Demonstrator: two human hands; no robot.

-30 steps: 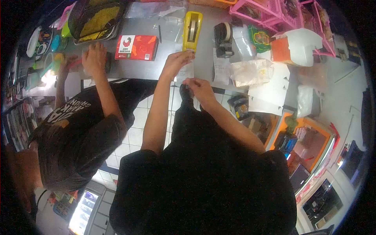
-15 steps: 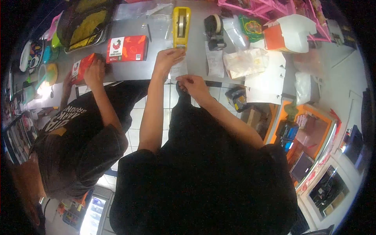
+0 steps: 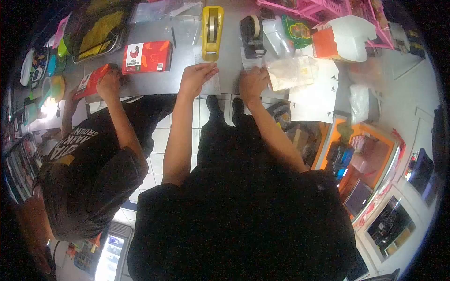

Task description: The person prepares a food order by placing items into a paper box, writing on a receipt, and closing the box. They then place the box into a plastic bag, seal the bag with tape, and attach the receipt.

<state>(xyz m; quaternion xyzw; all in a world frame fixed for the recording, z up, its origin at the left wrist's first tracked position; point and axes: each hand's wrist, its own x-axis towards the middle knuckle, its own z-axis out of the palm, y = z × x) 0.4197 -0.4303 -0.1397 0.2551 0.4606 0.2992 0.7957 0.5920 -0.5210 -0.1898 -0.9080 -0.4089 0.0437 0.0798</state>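
Observation:
Just in front of the yellow tape dispenser (image 3: 213, 35) is my left hand (image 3: 198, 79), its thumb and fingers pinched together; whatever they hold is too small to make out. A white paper slip (image 3: 212, 85) lies partly beneath it, at the table's front edge. My right hand (image 3: 253, 84) rests over another printed slip (image 3: 251, 63), below the black tape dispenser (image 3: 253, 37); its fingertips are blurred. To its right sits a translucent wrapped packet (image 3: 291, 73). A red printed box (image 3: 146, 56) lies flat on the metal table (image 3: 180, 70), left of my left hand.
At the left, a co-worker's hands hold another red box (image 3: 93, 79). A tray of yellow food (image 3: 101, 35) stands behind it. At the right are an open red and white carton (image 3: 342, 41), a flat white sheet (image 3: 316, 96), a green packet (image 3: 298, 32) and pink baskets (image 3: 328, 9).
My right hand has moved from the near slip, rightward and up to the other slip by the black dispenser. My left hand stays near the yellow dispenser. The view has shifted slightly.

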